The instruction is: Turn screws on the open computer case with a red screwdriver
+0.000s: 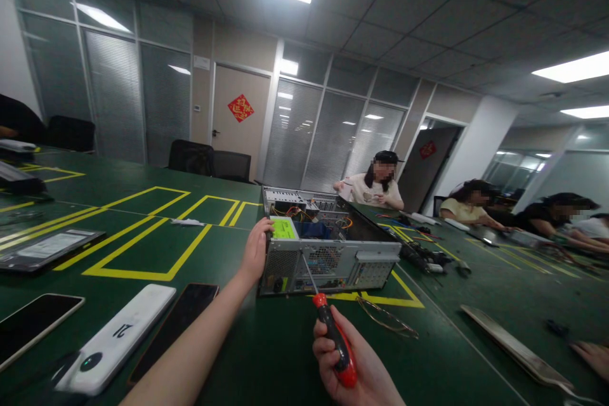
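An open computer case (328, 266) lies on the green table, its perforated panel facing me. Inside at the left sits a power supply with a bright yellow-green label (283, 228), beside loose coloured wires. My left hand (257, 250) grips the case's left upper edge next to that label; some fingertips are hidden. My right hand (349, 352) is closed round the red and black handle of a screwdriver (335, 336). Its thin shaft points up at the panel, right of the power supply. Whether the tip touches a screw, I cannot tell.
Glasses (387, 318) lie right of the case. On the left are a white device (121, 336), two dark phones (40, 327) and a hard drive (47, 247). Yellow tape (128, 276) marks the table. Across it, a person (380, 187) sits; others work at right.
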A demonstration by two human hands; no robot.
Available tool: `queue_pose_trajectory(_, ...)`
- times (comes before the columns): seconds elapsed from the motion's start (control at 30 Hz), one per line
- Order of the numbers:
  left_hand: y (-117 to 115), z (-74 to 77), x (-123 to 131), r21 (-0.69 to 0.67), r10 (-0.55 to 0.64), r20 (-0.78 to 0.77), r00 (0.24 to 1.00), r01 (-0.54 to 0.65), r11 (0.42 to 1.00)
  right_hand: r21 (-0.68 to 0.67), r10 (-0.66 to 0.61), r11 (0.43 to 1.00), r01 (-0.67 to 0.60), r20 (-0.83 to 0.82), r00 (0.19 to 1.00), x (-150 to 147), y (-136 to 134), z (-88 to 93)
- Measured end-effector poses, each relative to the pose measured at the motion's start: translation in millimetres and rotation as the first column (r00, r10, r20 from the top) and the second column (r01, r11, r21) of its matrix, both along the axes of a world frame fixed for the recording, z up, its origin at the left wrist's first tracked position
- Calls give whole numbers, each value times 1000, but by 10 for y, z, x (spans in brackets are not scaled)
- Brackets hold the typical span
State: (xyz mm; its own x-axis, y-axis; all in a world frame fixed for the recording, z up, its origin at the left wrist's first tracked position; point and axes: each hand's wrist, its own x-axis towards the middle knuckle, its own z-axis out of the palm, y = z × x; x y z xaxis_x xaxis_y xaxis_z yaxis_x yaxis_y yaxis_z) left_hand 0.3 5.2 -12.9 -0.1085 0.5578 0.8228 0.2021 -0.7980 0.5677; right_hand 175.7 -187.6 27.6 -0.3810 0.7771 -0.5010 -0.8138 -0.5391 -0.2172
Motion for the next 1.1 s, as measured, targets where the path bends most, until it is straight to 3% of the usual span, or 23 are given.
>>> queue_pose_trajectory(0.4, -1, 7, -4, -3, -6, -5, 1000, 6, 1000, 136, 35, 990, -27, -58, 998, 49, 13, -77)
queue_pose_trajectory(0.7, -11, 17, -5, -1, 0, -9, 1000, 0, 1000, 81, 9, 997, -17, 93, 996, -40, -4, -9)
queue_pose_trajectory(0.87, -7, 10, -7, 12, -1, -10, 1000, 2, 1000, 84, -7, 996, 8, -6, 1000, -14, -5, 8)
queue_pose_trajectory(1.0, 4, -2, -4, 27, 3, -12, 1000, -3, 1000, 135, 19, 991, -15, -26, 999, -5, 23, -55)
queue_pose_trajectory(1.1, 16, -11, 0, 37, 6, -12, 1000, -5, 999, 198, 76, 977, -85, 52, 996, -72, 33, -132)
